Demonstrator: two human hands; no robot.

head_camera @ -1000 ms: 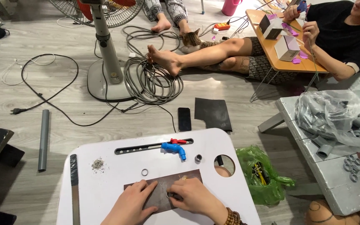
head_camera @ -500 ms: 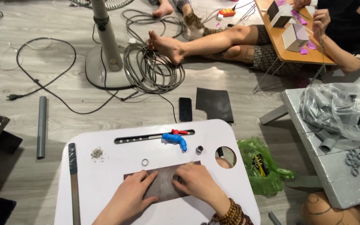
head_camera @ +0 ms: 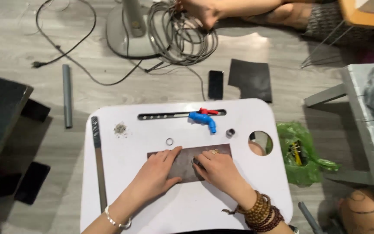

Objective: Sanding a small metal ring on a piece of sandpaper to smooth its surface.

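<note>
Left hand (head_camera: 159, 171) lies flat, fingers spread, pressing the dark brown sheet (head_camera: 187, 164); right hand (head_camera: 215, 169) rests beside it on the same sheet, fingers curled together — whether they pinch a small tool cannot be told. Sheet sits near the middle of the white tray table (head_camera: 187, 203). Beyond the sheet: 1 small ring (head_camera: 169, 141), 1 blue tap (head_camera: 204, 120), a slotted metal bar (head_camera: 169, 115) — all on that table. Left of the sheet, a metal ruler (head_camera: 98, 164) lines the table's edge.

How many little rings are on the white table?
2. A thin ring lies just above the left hand. A thicker metal ring sits right of the blue tap. The hands may hide others.
</note>
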